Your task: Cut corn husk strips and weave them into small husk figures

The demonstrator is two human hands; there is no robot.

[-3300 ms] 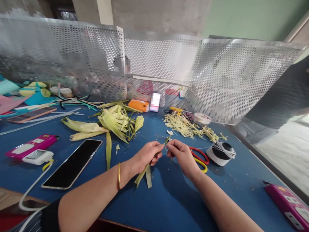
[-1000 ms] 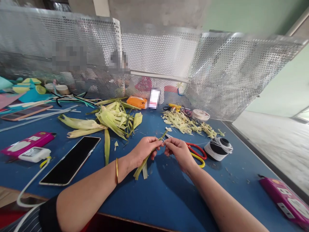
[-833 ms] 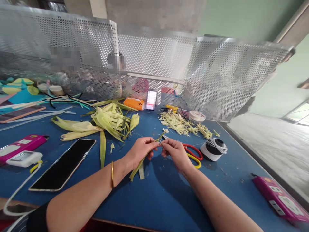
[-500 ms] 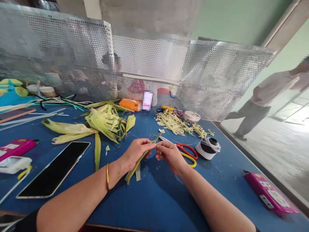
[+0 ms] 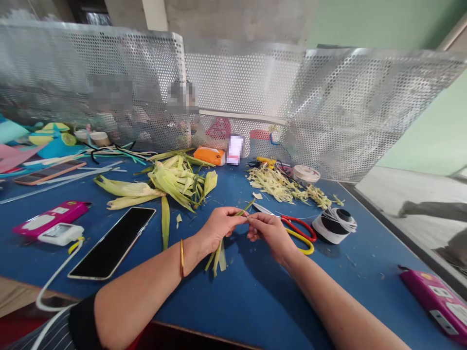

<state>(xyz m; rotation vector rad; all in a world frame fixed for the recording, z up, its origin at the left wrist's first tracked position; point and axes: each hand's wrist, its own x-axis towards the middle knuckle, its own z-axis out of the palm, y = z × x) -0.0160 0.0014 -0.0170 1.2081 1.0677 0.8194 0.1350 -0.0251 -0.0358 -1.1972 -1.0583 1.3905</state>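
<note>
My left hand [image 5: 221, 228], with a gold bangle at the wrist, is closed around a few green corn husk strips [image 5: 218, 260]. Their lower ends fan out below the palm, and a thin tip pokes up past the fingers. Close against it, my right hand [image 5: 272, 236] pinches at the upper part of the strips; what lies between its fingertips is too small to make out. Just beyond the right hand, scissors [image 5: 298, 223] with red and yellow handles rest on the blue table [image 5: 255, 296]. A black spool of white thread [image 5: 332, 228] stands beside them.
Whole corn husks [image 5: 175, 177] are heaped at centre left, shredded husk [image 5: 275, 182] at back right. A black-screened phone [image 5: 113, 243] and a pink power bank [image 5: 54, 218] lie left, another pink power bank [image 5: 438, 296] right. A perforated metal screen [image 5: 241, 78] closes off the back.
The view has swung left, so everything sits further right in the picture. The strips' lower ends have spread apart. The person at the right has mostly left the view.
</note>
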